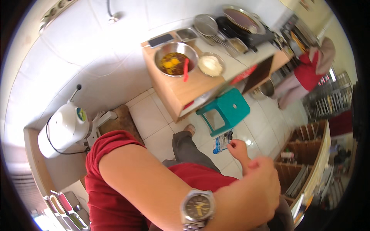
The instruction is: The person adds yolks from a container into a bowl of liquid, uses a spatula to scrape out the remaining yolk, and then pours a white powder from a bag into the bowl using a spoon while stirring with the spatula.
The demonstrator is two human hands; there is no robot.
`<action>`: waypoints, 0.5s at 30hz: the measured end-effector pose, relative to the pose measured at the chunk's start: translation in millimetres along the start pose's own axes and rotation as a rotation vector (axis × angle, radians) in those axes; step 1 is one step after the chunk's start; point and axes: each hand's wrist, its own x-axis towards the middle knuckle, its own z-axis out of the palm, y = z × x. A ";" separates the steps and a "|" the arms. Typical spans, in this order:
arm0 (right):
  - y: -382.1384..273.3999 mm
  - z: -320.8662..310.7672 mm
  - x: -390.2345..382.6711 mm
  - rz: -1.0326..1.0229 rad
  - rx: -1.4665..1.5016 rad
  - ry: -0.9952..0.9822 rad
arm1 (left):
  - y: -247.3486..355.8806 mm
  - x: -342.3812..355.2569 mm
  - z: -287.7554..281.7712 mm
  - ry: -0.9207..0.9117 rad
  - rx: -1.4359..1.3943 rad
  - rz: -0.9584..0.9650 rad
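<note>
Tiled floor (148,119) separates counter edge (202,93) from hands (248,188) (237,149).

Location type: kitchen. Indicators: beyond the right hand (237,149), a counter (192,88) carries a metal bowl (181,47) containing egg yolks (169,63), a second bowl (200,69) of white powder (211,66), and a sieve (206,25). A white mixer (63,129) stands well left of the left hand (250,190).

A teal stool (236,106) stands between the hands (246,194) and the counter (165,84); tiled floor (152,115) leftward offers passage.
</note>
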 end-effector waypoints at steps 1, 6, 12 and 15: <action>-13.8 -7.2 18.8 -0.107 0.061 0.009 | -3.7 0.5 1.5 0.030 0.038 -0.032; -100.6 -67.6 77.7 -0.370 0.233 -0.157 | -45.7 6.3 4.9 0.163 -0.295 0.069; -192.7 -129.1 139.6 -0.768 0.345 -0.273 | -120.5 -21.0 6.9 0.038 -0.220 -0.147; -217.0 -165.4 165.3 -0.769 0.383 -0.193 | -213.3 -38.0 69.3 -0.209 -0.732 -0.639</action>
